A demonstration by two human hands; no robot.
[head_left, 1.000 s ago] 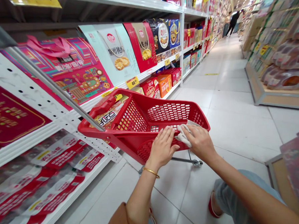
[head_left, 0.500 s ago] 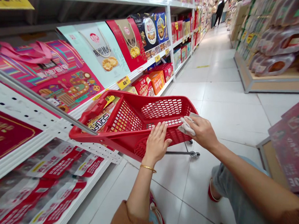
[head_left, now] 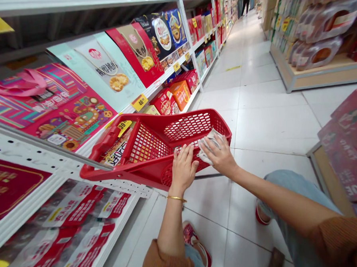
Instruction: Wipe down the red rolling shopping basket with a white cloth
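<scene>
A red plastic shopping basket cart [head_left: 147, 169] stands beside the shelf, its basket showing no goods. My left hand [head_left: 183, 167] rests on the near rim of the basket, fingers stretched out and holding nothing. Just right of it, my right hand [head_left: 220, 155] presses a crumpled whitish cloth [head_left: 207, 142] against the same rim, near the far right end. The cloth lies under the fingers and sticks out above and to the left of them.
Shelves at the left hold a mint gift box [head_left: 94, 70], a pink patterned box [head_left: 72, 115] and packaged goods. Pink boxes [head_left: 352, 140] stand at the right, behind them a display platform [head_left: 322, 78]. A person [head_left: 245, 0] stands far down the aisle.
My right hand has moved left along the near rim with the cloth, closer to my left hand. My left hand stays on the rim. The view has shifted slightly.
</scene>
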